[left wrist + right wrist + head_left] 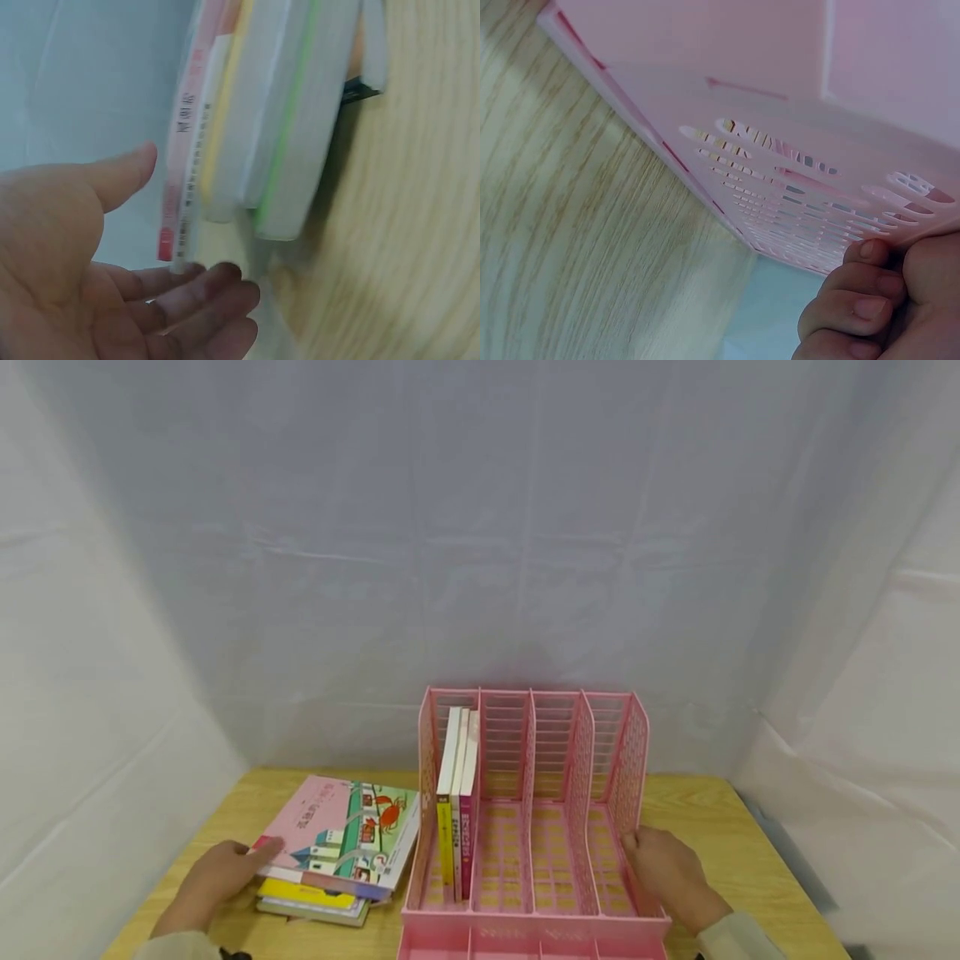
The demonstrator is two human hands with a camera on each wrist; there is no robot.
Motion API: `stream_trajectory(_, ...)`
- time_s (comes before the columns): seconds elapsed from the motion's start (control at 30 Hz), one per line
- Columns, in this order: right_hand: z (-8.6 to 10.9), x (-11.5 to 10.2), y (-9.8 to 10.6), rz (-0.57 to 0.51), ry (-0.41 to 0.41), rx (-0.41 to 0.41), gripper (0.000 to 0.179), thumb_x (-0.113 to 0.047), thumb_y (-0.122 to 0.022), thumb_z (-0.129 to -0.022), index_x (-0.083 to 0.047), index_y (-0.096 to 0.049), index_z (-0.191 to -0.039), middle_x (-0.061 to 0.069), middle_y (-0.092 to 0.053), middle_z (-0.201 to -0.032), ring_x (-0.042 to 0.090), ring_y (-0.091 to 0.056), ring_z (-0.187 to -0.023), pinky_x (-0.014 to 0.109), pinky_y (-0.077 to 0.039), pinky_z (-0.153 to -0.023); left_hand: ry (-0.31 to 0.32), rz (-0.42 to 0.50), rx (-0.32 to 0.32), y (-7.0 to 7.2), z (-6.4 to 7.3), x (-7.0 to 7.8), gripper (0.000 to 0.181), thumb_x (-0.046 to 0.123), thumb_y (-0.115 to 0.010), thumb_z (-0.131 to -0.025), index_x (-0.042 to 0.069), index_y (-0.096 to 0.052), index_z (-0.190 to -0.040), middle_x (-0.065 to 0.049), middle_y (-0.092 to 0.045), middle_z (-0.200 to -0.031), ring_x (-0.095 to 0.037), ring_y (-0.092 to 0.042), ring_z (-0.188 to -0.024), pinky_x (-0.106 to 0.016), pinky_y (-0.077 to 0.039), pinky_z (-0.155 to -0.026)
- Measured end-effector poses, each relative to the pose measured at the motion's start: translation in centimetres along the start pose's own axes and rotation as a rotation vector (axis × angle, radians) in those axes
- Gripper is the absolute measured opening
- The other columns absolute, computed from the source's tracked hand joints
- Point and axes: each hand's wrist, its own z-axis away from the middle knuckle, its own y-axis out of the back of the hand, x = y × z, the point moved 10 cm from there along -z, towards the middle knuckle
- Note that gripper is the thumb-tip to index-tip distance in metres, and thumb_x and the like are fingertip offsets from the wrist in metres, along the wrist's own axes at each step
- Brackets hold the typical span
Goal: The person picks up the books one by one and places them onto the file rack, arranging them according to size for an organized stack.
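A pink picture book (pixel 318 818) with a red crab on its cover lies on top of a small stack at the left. Beneath it, a yellow book (pixel 306 892) sticks out. My left hand (pixel 221 878) is at the stack's near left corner, its thumb beside the cover. In the left wrist view the thumb and fingers (pixel 202 307) are spread around the book ends without closing on them. A pink desktop file rack (pixel 536 927) stands right of the stack. My right hand (pixel 667 862) grips the edge of its right side panel (pixel 780 180), fingers curled.
Several slim books (pixel 455 810) stand upright in the rack's leftmost slot, spines toward me. Smaller pink compartments (pixel 502 941) run along the rack's front. The wooden table (pixel 720 827) is bordered by pale sheeting (pixel 360 568) at the back and sides.
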Motion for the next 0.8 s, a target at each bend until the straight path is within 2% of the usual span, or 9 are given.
stream_trajectory(0.1, -0.2, 0.4, -0.3, -0.036, -0.019, -0.006, 0.044, -0.025, -0.044, -0.11, -0.015, -0.044, -0.067, 0.0, -0.042, -0.061, 0.016, -0.037, -0.058, 0.032, -0.034, -0.06, -0.006, 0.015, -0.004, -0.4, -0.1, 0.0, 0.113, 0.082, -0.051, -0.088, -0.025, -0.047, -0.124, -0.029, -0.061, -0.1, -0.037, -0.056, -0.09, -0.049, -0.05, -0.08)
stream_trajectory(0.17, -0.3, 0.6, -0.5, -0.053, -0.029, -0.013, 0.045, -0.026, -0.043, -0.11, -0.014, -0.044, -0.066, 0.0, -0.041, -0.061, 0.016, -0.035, -0.058, 0.033, -0.032, -0.063, -0.003, 0.013, 0.005, -0.5, -0.3, -0.1, 0.115, 0.083, -0.051, -0.088, -0.026, -0.046, -0.126, -0.033, -0.061, -0.105, -0.038, -0.055, -0.091, -0.05, -0.05, -0.082)
stream_trajectory(0.27, -0.3, 0.9, -0.7, -0.064, -0.04, -0.021, 0.047, -0.027, -0.042, -0.11, -0.014, -0.043, -0.065, 0.001, -0.041, -0.06, 0.016, -0.034, -0.058, 0.033, -0.031, -0.064, 0.005, 0.043, 0.016, -0.7, -0.6, -0.1, 0.112, 0.081, -0.053, -0.089, -0.025, -0.046, -0.125, -0.032, -0.061, -0.104, -0.035, -0.056, -0.09, -0.047, -0.051, -0.08)
stream_trajectory(0.43, -0.3, 0.8, -0.6, -0.051, -0.046, -0.027, 0.047, -0.03, -0.041, -0.111, -0.014, -0.044, -0.066, 0.001, -0.043, -0.061, 0.017, -0.038, -0.058, 0.033, -0.034, -0.061, 0.008, 0.126, 0.017, -1.1, -0.9, -0.4, 0.094, 0.073, -0.057, -0.093, -0.019, -0.053, -0.117, -0.015, -0.062, -0.087, -0.024, -0.059, -0.08, -0.033, -0.048, -0.066)
stream_trajectory(0.7, -0.1, 0.7, -0.3, -0.035, -0.055, -0.034, 0.049, -0.033, -0.038, -0.112, -0.014, -0.045, -0.067, 0.003, -0.043, -0.061, 0.018, -0.041, -0.057, 0.033, -0.037, -0.058, 0.017, 0.161, 0.018, -1.4, -1.4, -0.7, 0.083, 0.063, -0.055, -0.099, -0.017, -0.055, -0.117, -0.014, -0.062, -0.086, -0.022, -0.059, -0.077, -0.032, -0.05, -0.065)
stream_trajectory(0.8, -0.1, 0.5, -0.3, -0.031, -0.046, -0.027, 0.049, -0.032, -0.038, -0.112, -0.013, -0.045, -0.067, 0.003, -0.043, -0.061, 0.018, -0.041, -0.058, 0.033, -0.037, -0.058, 0.02, 0.227, 0.011, -1.4, -1.9, -1.2, 0.08, 0.058, -0.058, -0.1, -0.019, -0.051, -0.12, -0.014, -0.064, -0.086, -0.02, -0.061, -0.075, -0.031, -0.054, -0.065)
